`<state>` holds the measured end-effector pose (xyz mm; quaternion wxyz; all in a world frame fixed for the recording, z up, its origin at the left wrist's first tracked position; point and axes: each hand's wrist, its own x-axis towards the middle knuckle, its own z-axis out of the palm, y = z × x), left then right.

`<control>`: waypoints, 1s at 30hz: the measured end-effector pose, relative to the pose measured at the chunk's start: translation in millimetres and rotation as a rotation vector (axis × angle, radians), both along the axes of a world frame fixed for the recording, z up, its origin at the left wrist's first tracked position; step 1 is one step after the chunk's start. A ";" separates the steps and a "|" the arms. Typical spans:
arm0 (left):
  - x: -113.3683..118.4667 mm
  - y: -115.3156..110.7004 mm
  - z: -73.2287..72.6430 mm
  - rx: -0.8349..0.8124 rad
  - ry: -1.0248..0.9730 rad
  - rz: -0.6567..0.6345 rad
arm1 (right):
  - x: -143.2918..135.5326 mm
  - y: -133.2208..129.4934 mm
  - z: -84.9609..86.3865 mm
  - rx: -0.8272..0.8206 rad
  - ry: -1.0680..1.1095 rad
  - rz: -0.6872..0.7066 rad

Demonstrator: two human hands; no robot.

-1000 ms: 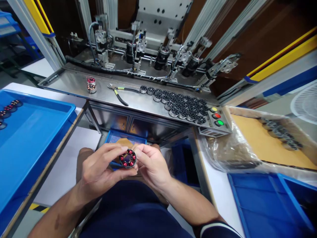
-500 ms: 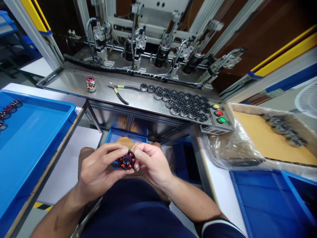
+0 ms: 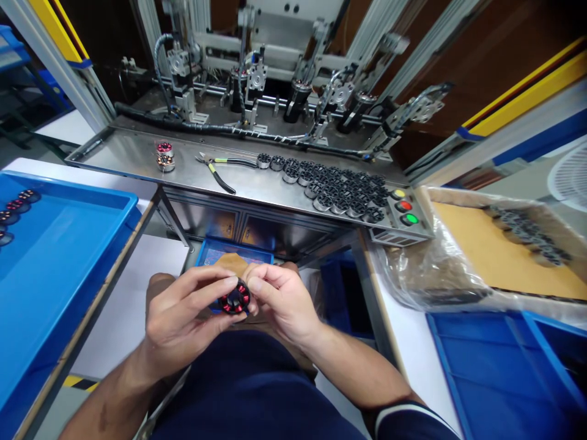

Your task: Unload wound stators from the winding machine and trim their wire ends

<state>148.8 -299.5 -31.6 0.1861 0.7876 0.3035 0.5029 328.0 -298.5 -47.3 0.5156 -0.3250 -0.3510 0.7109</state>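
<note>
A round black ring part with red copper windings (image 3: 235,297) is held above my lap. My left hand (image 3: 186,311) grips it between the fingers on top and the thumb below. At its right edge my right hand (image 3: 279,299) has its thumb and forefinger pinched together; what they hold is too small to make out. On the metal ledge lie cutters with black and green handles (image 3: 215,171). To their left stands a small stack of wound parts (image 3: 166,160), and to their right sit several black ring parts (image 3: 339,186).
A blue tray (image 3: 68,244) with several wound parts is at the left. Behind the ledge stands a machine (image 3: 298,101). At the right are a button panel (image 3: 408,211), a plastic-lined box (image 3: 504,244) with black parts and blue bins (image 3: 486,366).
The view has shifted slightly. The ring part has turned a little in my left hand, and both hands keep nearly the same pose.
</note>
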 end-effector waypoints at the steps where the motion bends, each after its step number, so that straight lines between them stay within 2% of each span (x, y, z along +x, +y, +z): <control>1: 0.6 -0.3 0.8 0.013 0.006 0.010 | 0.2 0.3 -0.3 -0.001 -0.002 0.001; 8: -1.5 -4.3 1.8 0.029 0.033 -0.027 | 0.6 2.6 1.9 0.071 -0.064 -0.008; 10: -2.1 -5.9 -1.3 -0.014 -0.008 -0.075 | 2.6 3.0 7.7 0.202 -0.136 -0.044; 11: -1.7 -6.3 -3.1 -0.085 -0.078 -0.119 | 4.5 3.1 11.5 0.323 -0.206 -0.088; 13: 0.9 -5.6 -5.5 -0.359 -0.316 -0.218 | 10.1 2.9 19.0 0.648 -0.403 -0.212; 16: 7.2 -0.5 -4.7 -0.947 -0.617 -0.419 | 20.2 2.8 25.8 1.107 -0.721 -0.348; 18: 10.7 3.7 -1.5 -1.257 -0.636 -0.580 | 25.8 4.0 26.2 1.270 -0.834 -0.378; 20: 13.1 6.5 2.2 -1.406 -0.632 -0.653 | 29.4 6.6 24.7 1.355 -0.855 -0.391; 26: 17.7 4.4 7.4 -1.339 -0.695 -0.515 | 32.7 11.1 24.4 1.458 -0.798 -0.432; 30: 18.6 -0.4 7.9 -1.265 -0.724 -0.506 | 33.7 9.0 24.5 1.385 -0.739 -0.431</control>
